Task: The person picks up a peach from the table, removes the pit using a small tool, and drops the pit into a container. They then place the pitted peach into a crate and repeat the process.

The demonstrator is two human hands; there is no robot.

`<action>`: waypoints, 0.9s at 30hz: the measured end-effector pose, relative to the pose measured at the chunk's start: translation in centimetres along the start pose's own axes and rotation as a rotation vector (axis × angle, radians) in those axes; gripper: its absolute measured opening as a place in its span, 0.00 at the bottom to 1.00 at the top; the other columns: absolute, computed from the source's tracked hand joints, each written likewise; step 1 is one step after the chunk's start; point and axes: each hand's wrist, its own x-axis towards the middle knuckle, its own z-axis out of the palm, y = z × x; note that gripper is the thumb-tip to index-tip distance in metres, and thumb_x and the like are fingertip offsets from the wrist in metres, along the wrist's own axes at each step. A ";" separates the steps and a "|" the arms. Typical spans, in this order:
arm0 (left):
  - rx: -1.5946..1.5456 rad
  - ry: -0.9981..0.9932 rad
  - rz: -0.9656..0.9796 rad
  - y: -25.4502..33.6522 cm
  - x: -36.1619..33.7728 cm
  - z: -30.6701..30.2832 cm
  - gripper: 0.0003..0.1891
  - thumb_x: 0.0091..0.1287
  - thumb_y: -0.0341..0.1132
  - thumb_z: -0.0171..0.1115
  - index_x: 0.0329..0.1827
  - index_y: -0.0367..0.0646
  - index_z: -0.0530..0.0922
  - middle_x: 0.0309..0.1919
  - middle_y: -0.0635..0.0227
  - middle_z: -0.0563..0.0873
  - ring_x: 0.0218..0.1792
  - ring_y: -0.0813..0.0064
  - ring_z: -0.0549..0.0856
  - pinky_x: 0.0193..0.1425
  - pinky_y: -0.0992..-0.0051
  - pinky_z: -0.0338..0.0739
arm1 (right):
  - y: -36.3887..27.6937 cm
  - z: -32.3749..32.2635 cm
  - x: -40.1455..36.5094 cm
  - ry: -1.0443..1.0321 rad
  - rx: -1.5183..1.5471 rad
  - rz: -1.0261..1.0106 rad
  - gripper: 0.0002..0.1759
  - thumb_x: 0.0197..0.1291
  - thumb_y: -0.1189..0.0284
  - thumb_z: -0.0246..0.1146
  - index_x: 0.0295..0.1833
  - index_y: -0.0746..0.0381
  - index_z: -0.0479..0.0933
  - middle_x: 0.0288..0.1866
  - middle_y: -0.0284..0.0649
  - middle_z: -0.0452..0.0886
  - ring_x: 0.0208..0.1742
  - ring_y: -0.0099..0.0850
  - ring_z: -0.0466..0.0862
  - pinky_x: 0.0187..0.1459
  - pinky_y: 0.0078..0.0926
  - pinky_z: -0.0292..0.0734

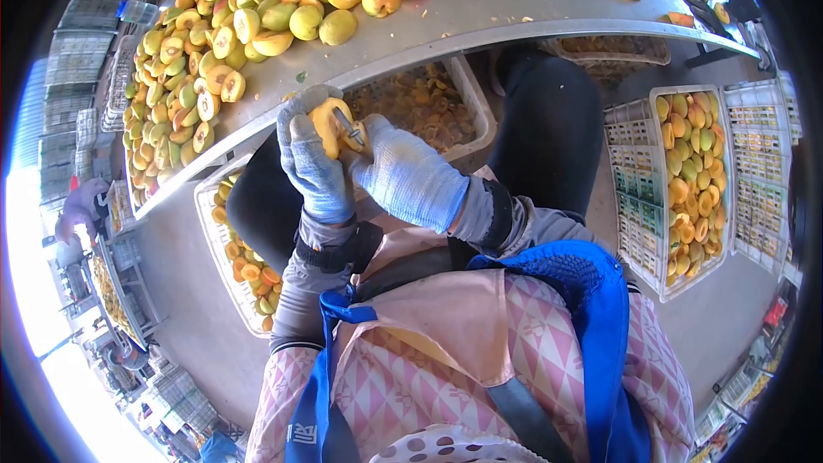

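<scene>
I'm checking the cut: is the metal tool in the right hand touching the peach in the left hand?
Touching. The head view shows the metal tool in the right hand with its tip sunk into the peach the left hand holds.

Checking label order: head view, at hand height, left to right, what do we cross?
Another person → left crate of fruit → left hand → fruit it grips → metal tool → right hand holding that tool → black trouser leg → right crate of fruit.
</scene>
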 end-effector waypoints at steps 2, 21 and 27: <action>0.051 0.002 0.017 0.5 0.2 0.4 0.20 0.78 0.44 0.44 0.50 0.34 0.78 0.43 0.60 0.84 0.43 0.72 0.81 0.51 0.73 0.76 | 0.0 0.1 -0.1 -0.002 -0.014 -0.018 0.18 0.62 0.65 0.65 0.49 0.66 0.69 0.29 0.57 0.81 0.34 0.55 0.84 0.35 0.48 0.80; -0.110 0.005 -0.264 0.8 0.1 0.4 0.29 0.79 0.49 0.41 0.35 0.32 0.81 0.28 0.61 0.86 0.32 0.72 0.83 0.43 0.76 0.78 | 0.6 0.1 -0.8 -0.065 -0.046 -0.112 0.20 0.56 0.70 0.66 0.49 0.71 0.69 0.27 0.55 0.82 0.32 0.53 0.85 0.34 0.45 0.81; -0.173 0.048 -0.490 0.2 0.7 0.2 0.29 0.79 0.50 0.42 0.36 0.31 0.81 0.28 0.60 0.86 0.31 0.72 0.84 0.42 0.75 0.78 | 0.0 -1.0 -0.9 -0.175 -0.175 -0.064 0.21 0.56 0.71 0.65 0.51 0.72 0.69 0.29 0.57 0.82 0.34 0.55 0.85 0.36 0.46 0.81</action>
